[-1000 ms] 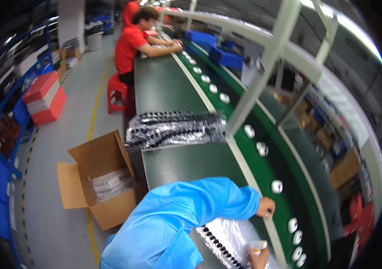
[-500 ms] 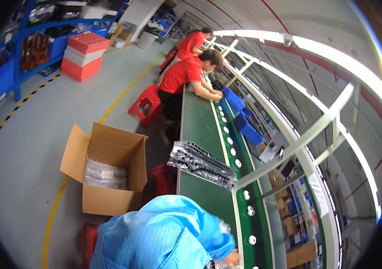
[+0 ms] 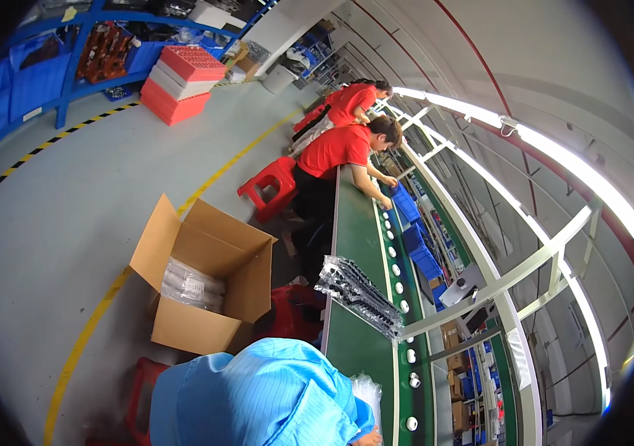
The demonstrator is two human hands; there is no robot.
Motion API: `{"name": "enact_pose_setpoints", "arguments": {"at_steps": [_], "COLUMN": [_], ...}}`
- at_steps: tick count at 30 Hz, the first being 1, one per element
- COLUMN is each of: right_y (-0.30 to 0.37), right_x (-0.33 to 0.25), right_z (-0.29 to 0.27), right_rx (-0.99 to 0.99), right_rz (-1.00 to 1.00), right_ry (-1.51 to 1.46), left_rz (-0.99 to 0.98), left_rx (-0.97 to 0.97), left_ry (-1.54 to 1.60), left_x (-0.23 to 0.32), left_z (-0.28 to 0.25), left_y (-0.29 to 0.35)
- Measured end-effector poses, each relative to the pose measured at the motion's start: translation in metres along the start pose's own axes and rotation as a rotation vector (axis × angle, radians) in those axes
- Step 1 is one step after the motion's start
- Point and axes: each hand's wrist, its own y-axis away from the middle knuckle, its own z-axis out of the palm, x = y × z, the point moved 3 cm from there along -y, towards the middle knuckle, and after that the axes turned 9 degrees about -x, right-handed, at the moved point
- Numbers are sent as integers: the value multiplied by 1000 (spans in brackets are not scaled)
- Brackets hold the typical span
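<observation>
A blue striped sleeve (image 3: pixel 272 394) fills the bottom of the picture, and my left hand (image 3: pixel 367 437) shows only as a small piece at the lower edge. Its fingers are cut off, so their grip is hidden. Right against the hand and cuff is a crinkled clear plastic bag (image 3: pixel 367 390), lying at the green bench's inner side. My right hand is out of the picture. Small round white parts (image 3: pixel 411 424) stand in a row on the green conveyor belt (image 3: pixel 422 394) beside the bench.
Clear packs of black parts (image 3: pixel 361 293) lie across the bench (image 3: pixel 358 230). An open carton (image 3: pixel 198 327) holding wrapped packs (image 3: pixel 192 286) stands at the left, near red stools (image 3: pixel 268 186). Farther up, a person in red (image 3: pixel 335 152) reaches toward blue bins (image 3: pixel 406 201). White frame bars (image 3: pixel 510 308) cross the right.
My view has swung, shifting the scene right and partly down. My left hand is lower in the picture, with more of the clear bag showing. The nearer co-worker's hands have moved apart.
</observation>
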Motion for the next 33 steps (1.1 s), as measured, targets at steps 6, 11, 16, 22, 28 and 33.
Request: {"name": "enact_pose_setpoints", "arguments": {"at_steps": [6,11,16,22,28,33], "right_y": [-8,-15,24,25,23,28], "right_x": [1,21,-31,-38,-2,-77], "right_z": [5,-5,-1,3,-4,-30], "right_rx": [4,-147,-258,-209,174,240], "right_rz": [-325,-243,11,-176,-340,-183], "right_ry": [45,-25,109,249,276,131], "left_rz": [-42,-167,-281,-444,-506,-484], "left_rx": [-171,-256,-353,-492,-685,-322], "left_ry": [-133,-25,105,284,755,694], "left_x": [15,24,27,15,26,-29], "left_z": [-54,-113,-132,-152,-156,-122], "left_y": [0,-10,-26,-29,-34,15]}}
